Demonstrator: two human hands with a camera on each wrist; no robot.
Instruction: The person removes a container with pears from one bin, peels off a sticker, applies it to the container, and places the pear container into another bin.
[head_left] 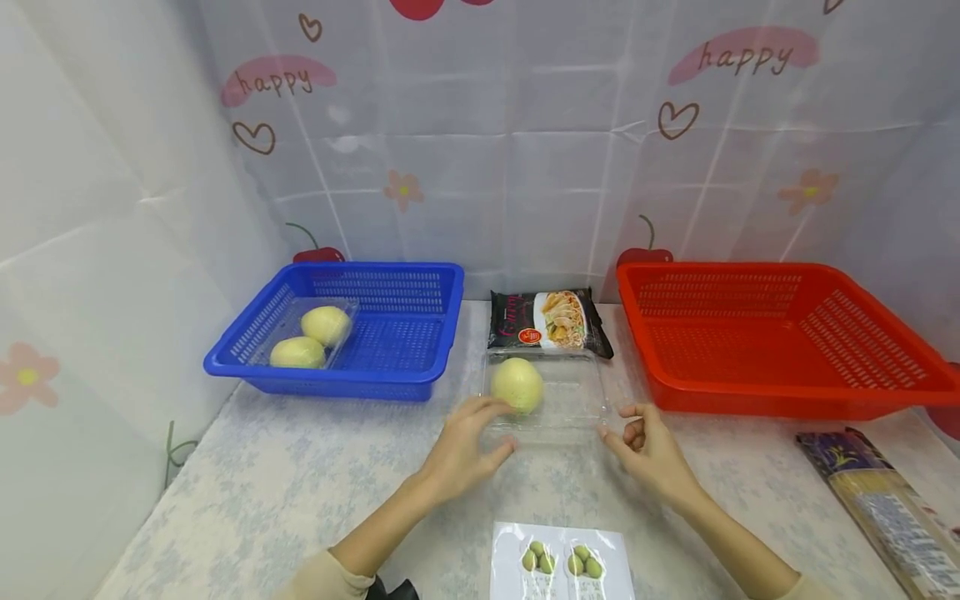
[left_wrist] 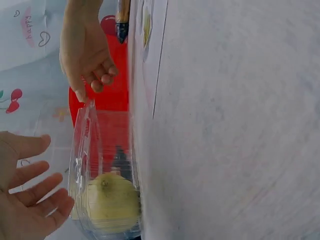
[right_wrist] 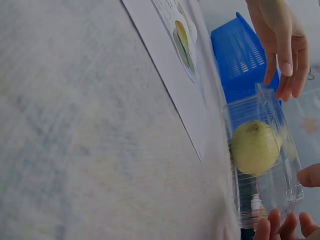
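Observation:
A clear plastic clamshell box [head_left: 573, 400] lies on the cloth, one pale yellow round fruit [head_left: 517, 386] in its left part. Beside the box's front left corner is my left hand [head_left: 468, 446], thumb and fingers apart; the left wrist view shows its spread fingers [left_wrist: 37, 192] by the lid edge. My right hand [head_left: 652, 454] is at the front right corner, thumb tip at the plastic and other fingers loosely bent. From the right wrist view, the fruit [right_wrist: 255, 147] sits under the clear lid. Whether either hand presses the lid is hard to tell.
A blue basket [head_left: 397, 387] at left holds a clear box with two yellow fruits [head_left: 322, 325]. At right stands a red basket [head_left: 795, 400]. A black noodle packet [head_left: 551, 321] lies behind the box, a long noodle packet [head_left: 885, 508] far right, a printed sheet [head_left: 558, 583] in front.

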